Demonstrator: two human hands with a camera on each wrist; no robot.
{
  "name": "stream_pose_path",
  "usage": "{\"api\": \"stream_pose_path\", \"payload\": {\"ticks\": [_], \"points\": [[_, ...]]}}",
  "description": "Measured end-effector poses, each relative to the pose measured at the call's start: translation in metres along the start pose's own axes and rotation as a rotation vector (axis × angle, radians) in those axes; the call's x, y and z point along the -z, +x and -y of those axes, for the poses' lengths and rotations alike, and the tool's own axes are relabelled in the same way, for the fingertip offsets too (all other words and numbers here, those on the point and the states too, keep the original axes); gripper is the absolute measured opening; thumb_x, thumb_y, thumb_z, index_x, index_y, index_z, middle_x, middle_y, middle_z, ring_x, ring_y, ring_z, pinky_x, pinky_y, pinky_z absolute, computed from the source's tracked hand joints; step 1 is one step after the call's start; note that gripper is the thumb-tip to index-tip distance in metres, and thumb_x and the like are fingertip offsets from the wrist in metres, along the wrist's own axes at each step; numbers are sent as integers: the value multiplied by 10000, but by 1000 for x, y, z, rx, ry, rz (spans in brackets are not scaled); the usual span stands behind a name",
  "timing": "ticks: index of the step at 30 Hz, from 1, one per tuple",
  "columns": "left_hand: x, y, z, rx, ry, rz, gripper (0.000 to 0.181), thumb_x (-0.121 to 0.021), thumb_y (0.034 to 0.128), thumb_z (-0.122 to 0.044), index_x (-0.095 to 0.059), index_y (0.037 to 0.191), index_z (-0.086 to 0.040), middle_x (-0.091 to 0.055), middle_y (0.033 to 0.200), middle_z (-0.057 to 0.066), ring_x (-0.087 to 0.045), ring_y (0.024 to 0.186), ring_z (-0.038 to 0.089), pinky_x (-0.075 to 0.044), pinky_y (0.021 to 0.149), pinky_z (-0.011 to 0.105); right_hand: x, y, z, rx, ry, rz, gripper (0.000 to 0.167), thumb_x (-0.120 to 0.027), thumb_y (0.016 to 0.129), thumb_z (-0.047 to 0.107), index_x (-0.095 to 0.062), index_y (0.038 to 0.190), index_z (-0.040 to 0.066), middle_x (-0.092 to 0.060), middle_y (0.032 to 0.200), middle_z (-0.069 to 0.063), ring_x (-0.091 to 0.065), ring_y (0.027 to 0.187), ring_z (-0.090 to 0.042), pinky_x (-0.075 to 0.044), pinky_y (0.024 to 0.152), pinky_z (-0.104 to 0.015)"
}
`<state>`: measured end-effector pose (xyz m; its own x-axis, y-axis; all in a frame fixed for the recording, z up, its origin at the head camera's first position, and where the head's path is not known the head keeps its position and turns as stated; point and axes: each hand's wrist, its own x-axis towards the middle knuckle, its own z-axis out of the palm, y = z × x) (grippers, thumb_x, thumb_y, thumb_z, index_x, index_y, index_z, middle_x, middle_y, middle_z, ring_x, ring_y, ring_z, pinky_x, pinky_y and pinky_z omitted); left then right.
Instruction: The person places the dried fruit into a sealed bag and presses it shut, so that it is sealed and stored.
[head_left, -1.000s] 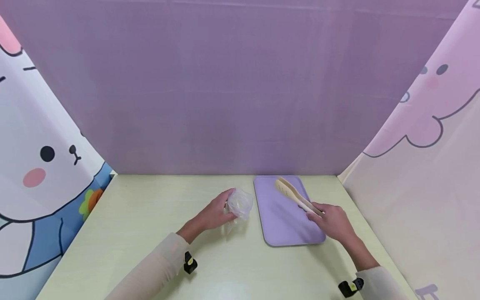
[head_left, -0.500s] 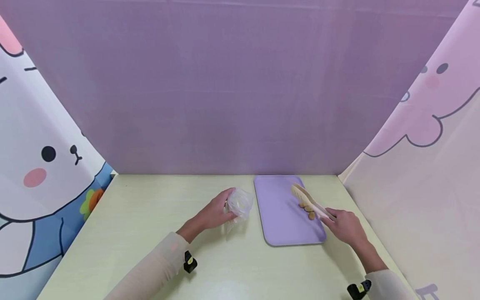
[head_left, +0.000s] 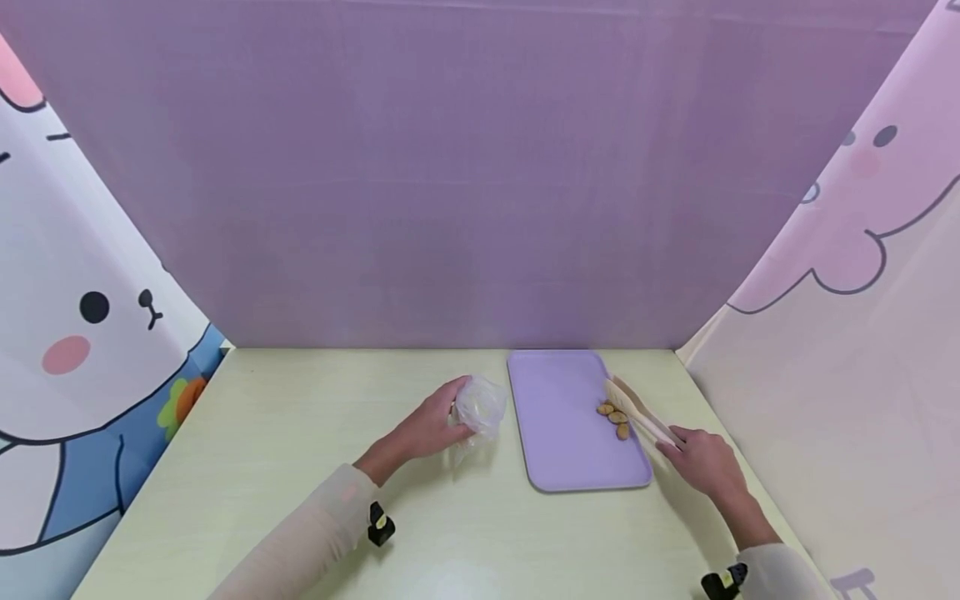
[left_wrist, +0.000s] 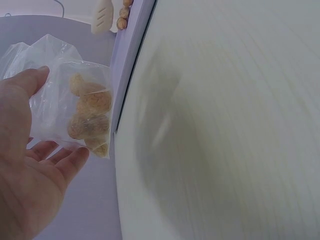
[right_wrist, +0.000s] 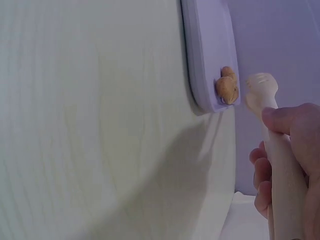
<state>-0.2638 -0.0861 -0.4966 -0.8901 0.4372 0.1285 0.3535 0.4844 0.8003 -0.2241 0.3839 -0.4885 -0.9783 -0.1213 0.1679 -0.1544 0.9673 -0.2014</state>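
Note:
My left hand (head_left: pixel 423 429) holds a clear plastic bag (head_left: pixel 480 407) above the table, left of the purple tray (head_left: pixel 558 450). In the left wrist view, several light-brown lumps (left_wrist: pixel 95 102) lie inside the bag, with thumb and fingers around it. My right hand (head_left: pixel 705 461) grips pale slotted tongs (head_left: pixel 636 407) over the tray's right edge. Several brown, walnut-like pieces (head_left: pixel 617 417) rest on the tray beside the tong tips. The right wrist view shows the tong heads (right_wrist: pixel 262 89) close together and apart from these pieces (right_wrist: pixel 227 89).
A pale wood-grain table (head_left: pixel 315 417) carries the tray near its back right. Behind it rises a purple cloth backdrop (head_left: pixel 450 183). Printed cartoon cloths stand at the left (head_left: pixel 112 250) and right (head_left: pixel 847 375) sides.
My right hand has moved the tongs rightward and toward me, from over the tray's middle to its right edge. The brown pieces have come into view on the tray. My left hand stays still.

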Motion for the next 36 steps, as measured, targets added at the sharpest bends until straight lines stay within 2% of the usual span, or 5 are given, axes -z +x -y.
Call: {"api": "stream_pose_path", "payload": {"ticks": [7,11,22,29,36], "points": [[-1,1,1,-5,16,0,852,-747,910,-199,-265,1598,-58,-457,1535,161,-545,1323,312,-511,1064,486,-9,3,-6,-18,6,32,374,-655,962,357,-733,1195,75,-685,743,-116,-570,607,-270,-402,483,-396],[-1,1,0,-9,18,-2,848,-745,910,-197,-268,1597,-57,-462,1529,162,-548,1320,315,-513,1061,488,-15,6,-7,-37,10,41,439,-647,967,373,-705,1264,56,-735,855,-195,-638,660,-336,-435,496,-417],[-1,-1,4,-9,9,-3,848,-744,908,-191,-267,1597,-60,-478,1508,151,-564,1278,293,-521,1043,482,-20,13,2,-83,28,61,428,-642,972,360,-704,1260,50,-739,920,-226,-641,693,-334,-443,506,-407],[-2,-1,4,-6,-4,3,856,-742,912,-207,-256,1601,-59,-447,1543,160,-530,1344,321,-499,1078,504,-20,12,2,-86,1,62,462,-631,981,351,-670,1307,27,-726,1024,-291,-674,789,-466,-485,532,-456],[-1,0,4,-6,0,-1,854,-747,906,-200,-266,1598,-62,-475,1514,151,-558,1304,298,-516,1056,479,-19,12,2,-102,30,26,478,-642,973,353,-670,1300,5,-704,1084,-327,-665,892,-539,-516,591,-510]]}}
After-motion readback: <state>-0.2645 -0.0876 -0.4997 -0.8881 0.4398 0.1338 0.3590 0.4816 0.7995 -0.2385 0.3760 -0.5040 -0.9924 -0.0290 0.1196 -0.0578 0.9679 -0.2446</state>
